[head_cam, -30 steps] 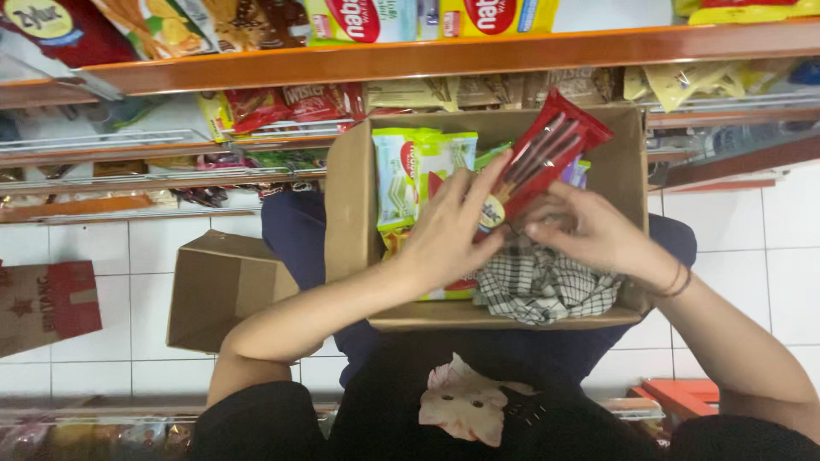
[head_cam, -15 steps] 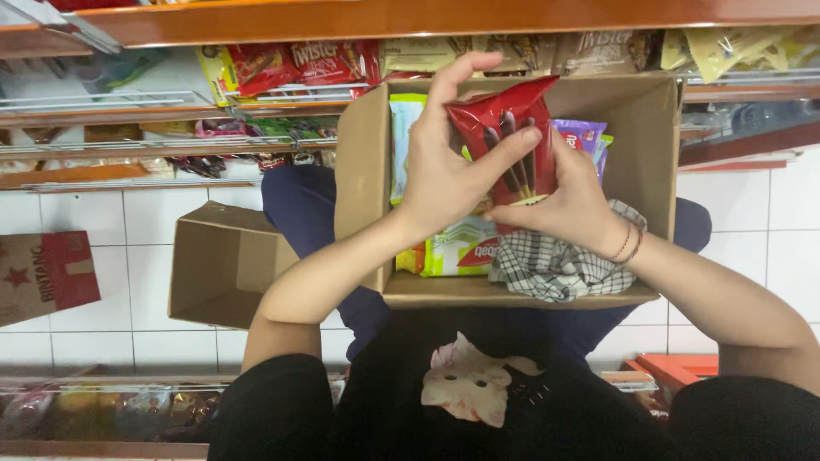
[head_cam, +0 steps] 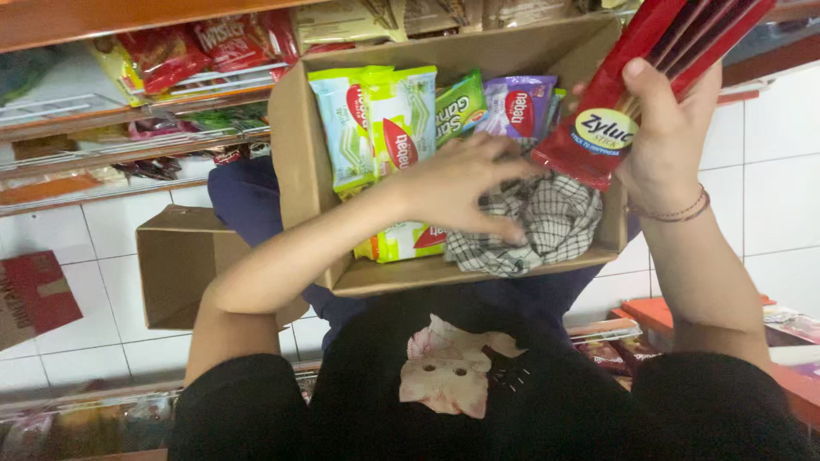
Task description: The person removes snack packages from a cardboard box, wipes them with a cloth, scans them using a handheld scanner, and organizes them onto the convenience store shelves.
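**Red packet lifted clear, other hand down in the snack box**

The right hand (head_cam: 666, 141) holds a long, glossy red packet (head_cam: 649, 85) of thin sticks, raised above the right wall of an open cardboard box (head_cam: 295, 162). Its grip is closed on the packet, thumb across the front, fingers behind; a round yellow sticker sits on the packet's lower end. A thin bracelet circles that wrist.

The left hand (head_cam: 461, 183) reaches into the box with fingers spread, resting on a crumpled black-and-white checked cloth (head_cam: 547, 226). Its grip is loose and open, closed on nothing that can be seen.

The box is plain brown corrugated card, flaps up, sitting on the person's lap. Inside stand flat, shiny plastic wafer packs: two pale green ones (head_cam: 376, 124) side by side at the left, one brighter green pack (head_cam: 459, 104), one purple pack (head_cam: 519, 104), and a yellow-green one (head_cam: 401, 243) lying low beneath the forearm. The forearm hides part of that pack; the cloth covers the box's right floor.

A second, smaller cardboard box (head_cam: 179, 256) stands on the white tiled floor (head_cam: 77, 230) just left of the person's leg. Beyond, wire shelves (head_cam: 128, 141) hold more crinkled snack bags, red ones (head_cam: 162, 51) uppermost. A flat red carton (head_cam: 34, 294) lies at far left.
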